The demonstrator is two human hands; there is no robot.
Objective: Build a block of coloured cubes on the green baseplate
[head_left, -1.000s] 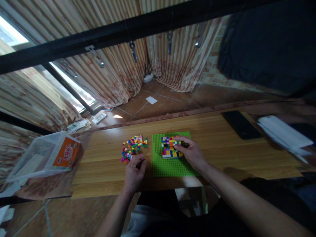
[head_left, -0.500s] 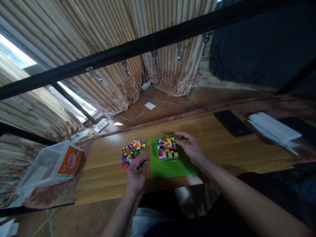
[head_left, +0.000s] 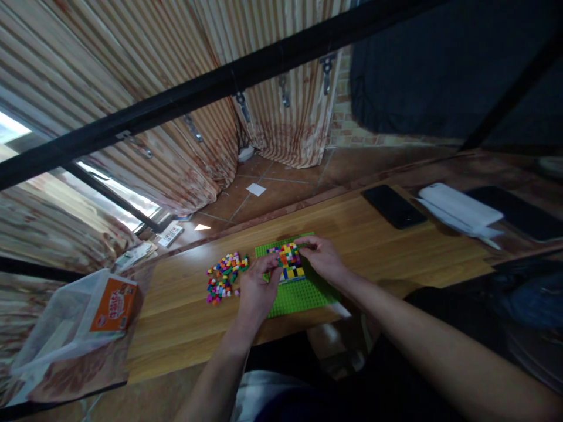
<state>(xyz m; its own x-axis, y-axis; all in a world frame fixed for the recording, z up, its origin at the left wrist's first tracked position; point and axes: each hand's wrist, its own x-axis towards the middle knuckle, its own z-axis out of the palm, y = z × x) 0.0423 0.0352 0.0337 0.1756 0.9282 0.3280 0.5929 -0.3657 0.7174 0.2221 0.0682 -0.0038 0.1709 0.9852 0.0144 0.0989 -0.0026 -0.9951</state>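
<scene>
A mosaic block of small coloured toy bricks (head_left: 292,273) sits on a green studded baseplate (head_left: 303,296). Over the block's left side, my left hand (head_left: 258,288) is closed in a pinch, its fingertips at the bricks. The small green brick seen there earlier is now hidden by the fingers. At the far right corner of the block, my right hand (head_left: 324,261) has thumb and index finger against its edge. To the left of the plate lies a pile of loose toy bricks (head_left: 226,266), close to my left hand.
The wooden table (head_left: 176,328) carries a black phone (head_left: 393,206) at the back right, beside a white object with papers (head_left: 457,205). A clear plastic bin (head_left: 57,322) with an orange label stands off the left end. A dark metal bar (head_left: 176,105) crosses above.
My left hand has gone from beside the loose bricks to the block's left side, carrying a small green brick. My right hand lifted off the block, then came back to its far right corner.
</scene>
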